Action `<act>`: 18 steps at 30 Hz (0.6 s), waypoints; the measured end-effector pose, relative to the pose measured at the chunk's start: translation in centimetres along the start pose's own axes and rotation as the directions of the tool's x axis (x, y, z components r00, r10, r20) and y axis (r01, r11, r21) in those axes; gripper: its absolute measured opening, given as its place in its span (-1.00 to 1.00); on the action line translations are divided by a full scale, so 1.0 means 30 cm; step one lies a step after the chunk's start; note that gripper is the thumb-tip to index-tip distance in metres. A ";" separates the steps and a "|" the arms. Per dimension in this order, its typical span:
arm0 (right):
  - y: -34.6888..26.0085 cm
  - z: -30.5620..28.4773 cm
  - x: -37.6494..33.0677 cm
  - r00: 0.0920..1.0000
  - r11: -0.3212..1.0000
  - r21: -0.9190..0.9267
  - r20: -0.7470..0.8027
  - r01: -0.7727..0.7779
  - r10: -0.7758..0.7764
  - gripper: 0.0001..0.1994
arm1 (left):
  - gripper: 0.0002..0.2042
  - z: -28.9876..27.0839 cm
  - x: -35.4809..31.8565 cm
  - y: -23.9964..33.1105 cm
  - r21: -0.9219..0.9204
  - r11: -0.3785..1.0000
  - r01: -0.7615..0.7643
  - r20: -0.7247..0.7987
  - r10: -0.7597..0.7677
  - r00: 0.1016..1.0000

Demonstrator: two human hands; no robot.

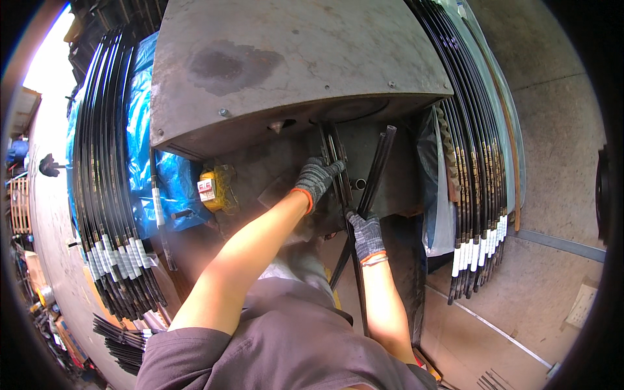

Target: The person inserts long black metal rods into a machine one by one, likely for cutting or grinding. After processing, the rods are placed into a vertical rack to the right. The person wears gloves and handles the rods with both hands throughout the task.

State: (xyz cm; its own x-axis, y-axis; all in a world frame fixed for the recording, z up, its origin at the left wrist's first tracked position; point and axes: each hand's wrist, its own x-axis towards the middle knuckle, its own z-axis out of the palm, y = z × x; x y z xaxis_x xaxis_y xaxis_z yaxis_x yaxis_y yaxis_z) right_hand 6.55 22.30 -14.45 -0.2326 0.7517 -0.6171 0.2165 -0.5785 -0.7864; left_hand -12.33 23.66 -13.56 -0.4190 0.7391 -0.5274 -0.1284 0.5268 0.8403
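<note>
Your right hand [367,235] grips two black rods [372,182] low down. Farther up, your left hand [316,180] pinches their tips at the machine [292,65]. You seem mid-feed; keep them aligned before pushing.

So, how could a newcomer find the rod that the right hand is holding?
Start at the big grey machine in the middle. Under its overhanging top, the right hand grips a thin black rod leaning to the right. Unlike the bundled rods on either side, it stands alone.
</note>
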 end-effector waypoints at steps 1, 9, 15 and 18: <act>-0.004 0.003 -0.001 1.000 0.998 -0.058 -0.013 0.011 -0.012 -0.85 | -0.67 0.005 0.012 -0.019 -0.035 0.999 -0.018 0.002 0.018 1.000; -0.045 0.017 -0.021 1.000 0.995 -0.098 -0.027 0.008 -0.011 -0.86 | -0.63 0.016 0.047 -0.076 -0.110 0.992 -0.066 0.003 0.067 0.998; -0.054 0.030 -0.019 0.998 0.980 -0.198 -0.039 0.036 -0.044 -0.88 | -0.62 0.010 0.027 -0.043 -0.062 0.998 -0.003 -0.041 0.000 0.999; -0.059 0.033 -0.025 0.998 0.994 -0.100 -0.030 0.046 -0.049 -0.89 | -0.62 -0.002 0.016 -0.020 -0.057 0.998 0.008 0.019 -0.007 1.000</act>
State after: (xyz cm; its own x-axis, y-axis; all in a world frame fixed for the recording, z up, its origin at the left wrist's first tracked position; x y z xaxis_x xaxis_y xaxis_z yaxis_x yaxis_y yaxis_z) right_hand 5.41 22.45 -12.64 -0.2143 0.7884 -0.5767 0.2995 -0.5089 -0.8070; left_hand -12.51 23.68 -14.31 -0.4011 0.7432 -0.5355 -0.1831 0.5078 0.8418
